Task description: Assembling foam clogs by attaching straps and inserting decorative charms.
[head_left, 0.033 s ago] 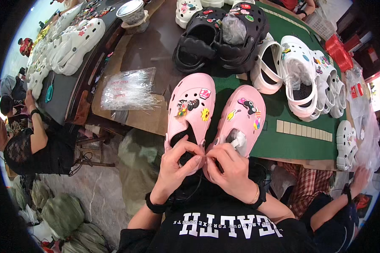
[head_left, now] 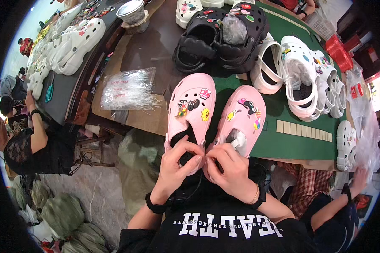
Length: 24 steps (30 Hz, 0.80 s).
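A pair of pink clogs sits side by side at the near edge of the table, toes pointing away from me. The left pink clog (head_left: 190,95) and the right pink clog (head_left: 242,111) carry colourful charms; crumpled clear wrap fills the right one's opening. Over their heels, my left hand (head_left: 178,164) and my right hand (head_left: 230,166) meet fingertip to fingertip. Both are closed in a pinch on a thin plastic strand (head_left: 205,157) that spans the small gap between them. Its ends are hidden by my fingers. A clear bag of fine plastic loop fasteners (head_left: 128,89) lies to the left.
Black clogs (head_left: 198,42) and several white clogs (head_left: 299,80) stand beyond the pink pair on a green mat (head_left: 278,145). A lidded bowl (head_left: 131,12) is at the far left. Other white clogs (head_left: 78,46) cover a second table. A person's arm (head_left: 331,211) reaches in at right.
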### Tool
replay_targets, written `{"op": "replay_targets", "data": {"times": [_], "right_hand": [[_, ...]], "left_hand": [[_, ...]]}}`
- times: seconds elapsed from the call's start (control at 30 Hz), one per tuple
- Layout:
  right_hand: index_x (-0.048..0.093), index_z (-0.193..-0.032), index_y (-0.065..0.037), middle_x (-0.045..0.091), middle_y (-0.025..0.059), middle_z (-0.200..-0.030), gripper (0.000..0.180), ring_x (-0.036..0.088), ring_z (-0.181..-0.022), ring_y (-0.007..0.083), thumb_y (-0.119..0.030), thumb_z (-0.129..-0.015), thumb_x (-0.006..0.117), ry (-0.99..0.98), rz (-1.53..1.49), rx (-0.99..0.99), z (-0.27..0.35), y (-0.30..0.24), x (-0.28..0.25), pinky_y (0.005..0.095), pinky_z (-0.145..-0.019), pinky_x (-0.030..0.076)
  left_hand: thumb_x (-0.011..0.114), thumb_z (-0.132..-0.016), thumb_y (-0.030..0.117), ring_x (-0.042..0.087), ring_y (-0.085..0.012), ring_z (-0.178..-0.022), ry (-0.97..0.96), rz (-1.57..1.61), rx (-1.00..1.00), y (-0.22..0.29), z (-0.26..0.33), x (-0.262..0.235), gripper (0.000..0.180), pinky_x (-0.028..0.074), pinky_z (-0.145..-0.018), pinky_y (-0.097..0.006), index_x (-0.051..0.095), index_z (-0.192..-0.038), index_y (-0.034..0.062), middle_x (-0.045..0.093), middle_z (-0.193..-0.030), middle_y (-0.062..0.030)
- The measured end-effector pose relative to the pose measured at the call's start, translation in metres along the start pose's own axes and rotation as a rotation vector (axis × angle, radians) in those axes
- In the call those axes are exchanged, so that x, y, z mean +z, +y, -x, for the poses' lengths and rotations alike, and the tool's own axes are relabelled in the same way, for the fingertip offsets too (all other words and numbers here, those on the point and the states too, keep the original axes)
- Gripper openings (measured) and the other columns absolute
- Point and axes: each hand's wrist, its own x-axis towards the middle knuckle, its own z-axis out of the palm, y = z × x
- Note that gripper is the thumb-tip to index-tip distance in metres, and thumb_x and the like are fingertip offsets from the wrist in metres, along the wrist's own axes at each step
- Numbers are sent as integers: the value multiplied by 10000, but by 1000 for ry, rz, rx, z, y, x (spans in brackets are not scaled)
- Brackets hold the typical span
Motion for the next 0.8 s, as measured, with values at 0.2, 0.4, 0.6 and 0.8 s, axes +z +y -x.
{"op": "replay_targets", "data": {"times": [0.2, 0.4, 0.6, 0.8], "right_hand": [[635, -937, -35, 621, 100, -902, 168, 671, -697, 251, -13, -792, 717, -3, -13, -1, 0, 0, 0, 331, -588, 540], [629, -943, -26, 621, 104, -894, 179, 669, -696, 256, -6, -788, 716, -4, -25, -4, 0, 0, -1, 336, -594, 544], [625, -937, -25, 619, 102, -887, 174, 669, -704, 255, -3, -788, 712, -9, -28, 0, 2, 1, -1, 338, -588, 540], [622, -932, -26, 613, 101, -879, 172, 667, -696, 255, -1, -786, 711, -13, -28, -4, 0, 1, -2, 337, -590, 536]], "left_hand": [[686, -865, 87, 676, -177, -887, 26, -33, 16, 1, 0, 3, 89, 358, -1116, -501, 668, -937, 39, 691, -888, -34], [684, -877, 107, 672, -170, -873, 19, -21, 13, 3, 0, 3, 84, 348, -1120, -497, 673, -936, 48, 690, -882, -28], [680, -887, 130, 666, -165, -872, 32, 8, -8, 0, 1, 3, 94, 344, -1122, -486, 674, -935, 49, 687, -879, -22], [679, -887, 136, 666, -162, -868, 11, 6, -8, 1, 0, 2, 102, 342, -1127, -490, 674, -929, 44, 686, -877, -26]]}}
